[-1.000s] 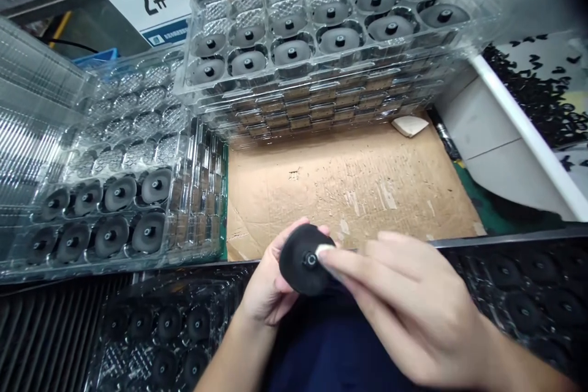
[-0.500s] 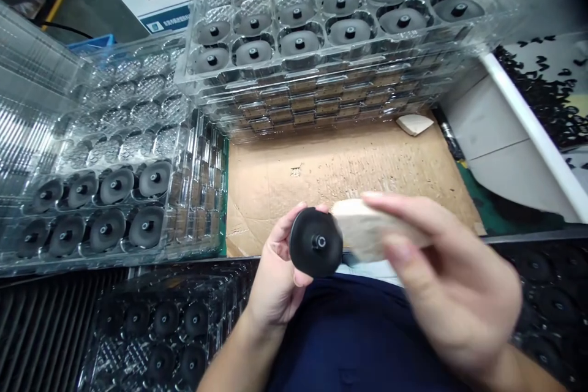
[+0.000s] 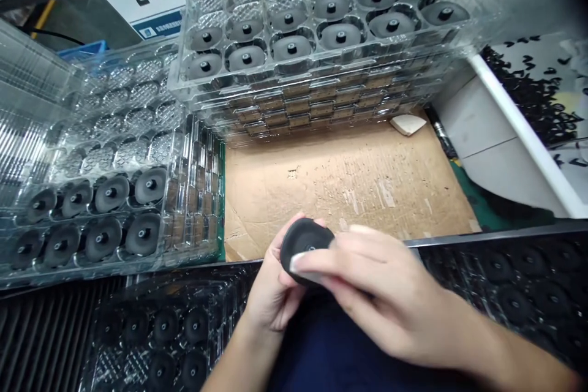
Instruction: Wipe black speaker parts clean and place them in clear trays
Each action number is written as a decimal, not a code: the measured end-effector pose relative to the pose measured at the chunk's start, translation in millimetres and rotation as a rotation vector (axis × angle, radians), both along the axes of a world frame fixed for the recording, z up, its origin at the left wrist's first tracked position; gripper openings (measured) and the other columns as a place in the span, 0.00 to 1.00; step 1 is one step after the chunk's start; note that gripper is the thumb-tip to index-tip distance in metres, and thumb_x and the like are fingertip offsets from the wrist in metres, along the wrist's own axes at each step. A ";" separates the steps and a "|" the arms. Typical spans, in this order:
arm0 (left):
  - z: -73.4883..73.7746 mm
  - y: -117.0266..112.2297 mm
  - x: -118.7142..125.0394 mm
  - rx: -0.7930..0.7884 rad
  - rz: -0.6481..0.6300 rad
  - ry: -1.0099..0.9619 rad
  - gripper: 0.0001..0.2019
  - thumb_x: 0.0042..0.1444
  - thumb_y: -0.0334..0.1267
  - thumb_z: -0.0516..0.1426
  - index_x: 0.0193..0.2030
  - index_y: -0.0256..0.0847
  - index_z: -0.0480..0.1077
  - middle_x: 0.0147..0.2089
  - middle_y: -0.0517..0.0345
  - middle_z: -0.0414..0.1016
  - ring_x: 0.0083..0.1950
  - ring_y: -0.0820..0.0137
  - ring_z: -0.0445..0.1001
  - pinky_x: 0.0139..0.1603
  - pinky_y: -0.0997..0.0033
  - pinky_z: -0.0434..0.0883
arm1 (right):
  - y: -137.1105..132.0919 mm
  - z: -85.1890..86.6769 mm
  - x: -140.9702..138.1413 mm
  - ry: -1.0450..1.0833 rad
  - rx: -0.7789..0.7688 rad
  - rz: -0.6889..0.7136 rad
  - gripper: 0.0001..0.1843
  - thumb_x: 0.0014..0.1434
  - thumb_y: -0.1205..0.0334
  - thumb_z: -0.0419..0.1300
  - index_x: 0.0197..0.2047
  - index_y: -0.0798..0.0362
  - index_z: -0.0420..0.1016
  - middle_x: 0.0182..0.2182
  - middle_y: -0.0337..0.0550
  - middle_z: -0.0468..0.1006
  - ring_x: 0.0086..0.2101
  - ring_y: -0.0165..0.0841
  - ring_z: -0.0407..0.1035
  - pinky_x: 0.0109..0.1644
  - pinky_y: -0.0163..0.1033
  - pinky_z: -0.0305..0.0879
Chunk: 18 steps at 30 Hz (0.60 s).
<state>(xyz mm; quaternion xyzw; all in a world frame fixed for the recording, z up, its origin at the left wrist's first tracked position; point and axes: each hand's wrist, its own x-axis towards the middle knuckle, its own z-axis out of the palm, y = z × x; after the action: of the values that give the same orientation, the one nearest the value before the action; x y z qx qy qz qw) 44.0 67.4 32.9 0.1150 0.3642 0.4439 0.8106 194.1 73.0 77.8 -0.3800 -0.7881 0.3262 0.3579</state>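
Observation:
A round black part (image 3: 301,237), dished with a short hollow stem at its centre, is held in my left hand (image 3: 271,294). The fingers wrap round its left side and underside, and its face is tilted up toward me. My right hand (image 3: 390,294) is closed and lies across the right of that face, its index fingertip near the lower rim. Under the fingertips shows a thin pale edge of a beige-white pad (image 3: 316,275), mostly hidden by the hand. Both hands are above the front edge of the cardboard (image 3: 321,184).
Stacked clear trays (image 3: 316,92) with similar black parts stand at the back. Another clear tray stack (image 3: 193,196) is on the left. A pale wedge-shaped piece (image 3: 408,125) lies on the cardboard. Small black pieces (image 3: 528,92) are scattered at right. Black trays (image 3: 138,294) flank me.
My right hand has moved left and turned over, bringing the pad from beside the black part onto its face. The left hand has tilted the part slightly. The view has shifted a little.

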 end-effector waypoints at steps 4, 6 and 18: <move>-5.3 0.4 -3.4 -0.024 -0.019 -0.028 0.27 0.31 0.37 0.72 0.43 0.49 0.76 0.43 0.63 0.81 0.44 0.72 0.78 0.46 0.81 0.72 | -2.0 6.0 13.7 -0.215 -0.033 -0.193 0.13 0.61 0.74 0.51 0.44 0.57 0.75 0.28 0.40 0.75 0.26 0.30 0.65 0.31 0.37 0.58; -5.7 0.8 -3.0 -0.038 -0.026 -0.010 0.27 0.33 0.40 0.72 0.45 0.48 0.76 0.44 0.63 0.80 0.46 0.72 0.77 0.48 0.83 0.72 | 6.4 5.6 14.0 -0.278 0.128 -0.238 0.15 0.62 0.73 0.49 0.43 0.56 0.76 0.26 0.41 0.74 0.25 0.31 0.63 0.31 0.39 0.55; 5.6 3.8 -14.5 -0.050 -0.081 -0.174 0.25 0.37 0.45 0.70 0.46 0.54 0.75 0.50 0.63 0.79 0.47 0.65 0.79 0.46 0.74 0.75 | -5.0 -104.0 30.1 -0.123 -0.184 -0.224 0.12 0.63 0.65 0.54 0.43 0.50 0.78 0.29 0.40 0.79 0.31 0.31 0.71 0.35 0.36 0.65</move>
<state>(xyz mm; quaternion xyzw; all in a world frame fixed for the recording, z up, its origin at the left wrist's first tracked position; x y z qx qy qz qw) 29.5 71.3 38.6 0.0703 0.2982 0.4100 0.8591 224.2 68.1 -26.2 -0.5162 -0.7279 0.3310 0.3066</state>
